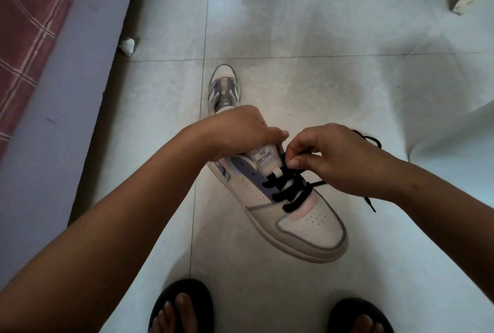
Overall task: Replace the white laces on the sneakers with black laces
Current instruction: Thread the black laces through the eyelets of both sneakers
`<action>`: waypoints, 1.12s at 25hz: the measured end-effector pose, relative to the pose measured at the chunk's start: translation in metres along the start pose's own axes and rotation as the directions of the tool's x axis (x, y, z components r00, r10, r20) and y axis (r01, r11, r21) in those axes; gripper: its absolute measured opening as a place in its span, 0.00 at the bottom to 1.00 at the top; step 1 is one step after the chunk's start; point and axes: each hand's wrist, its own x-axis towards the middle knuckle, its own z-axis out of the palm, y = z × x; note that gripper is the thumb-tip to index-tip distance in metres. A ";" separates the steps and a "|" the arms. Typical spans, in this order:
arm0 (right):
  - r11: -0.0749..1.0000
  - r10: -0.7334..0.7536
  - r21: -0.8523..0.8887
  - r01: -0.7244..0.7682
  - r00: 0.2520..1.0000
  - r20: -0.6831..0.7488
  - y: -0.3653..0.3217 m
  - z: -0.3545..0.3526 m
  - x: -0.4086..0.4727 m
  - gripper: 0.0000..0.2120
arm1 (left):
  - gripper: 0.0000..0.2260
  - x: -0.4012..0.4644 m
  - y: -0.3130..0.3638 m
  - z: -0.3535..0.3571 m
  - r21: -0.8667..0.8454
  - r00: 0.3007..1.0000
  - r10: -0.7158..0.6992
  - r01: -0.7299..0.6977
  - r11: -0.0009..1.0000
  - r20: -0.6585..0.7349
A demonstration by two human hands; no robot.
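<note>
Nearest the viewer, two bare feet in black sandals (181,306) stand on a pale tiled floor (347,65). Just beyond them a white, pink and lilac sneaker (294,215) is held with its toe pointing toward the feet, a black lace (290,191) threaded across its lower eyelets. The right hand (344,161) pinches the black lace beside the tongue, fingers curled tight on it; loose lace trails to its right. The left hand (240,132) grips the sneaker's collar. Beyond the hands a second sneaker (224,86) lies on the floor with no lace showing. Far left, a bed edge with a checked red cover (29,25).
</note>
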 end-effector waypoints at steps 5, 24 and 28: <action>0.991 0.056 0.120 -0.057 0.998 0.008 0.005 0.005 0.002 0.11 | 0.21 0.005 -0.003 0.011 0.020 0.994 -0.022 0.025 0.999 -0.105; 0.988 -0.123 0.021 0.153 0.860 -0.495 0.032 0.052 0.009 0.07 | 0.14 0.014 -0.025 0.040 -0.567 0.968 -0.228 0.132 0.813 -0.102; 0.981 -0.154 0.043 0.188 0.899 -0.410 0.036 0.052 0.006 0.15 | 0.11 0.010 -0.020 0.044 -0.652 0.956 -0.242 0.079 0.754 -0.164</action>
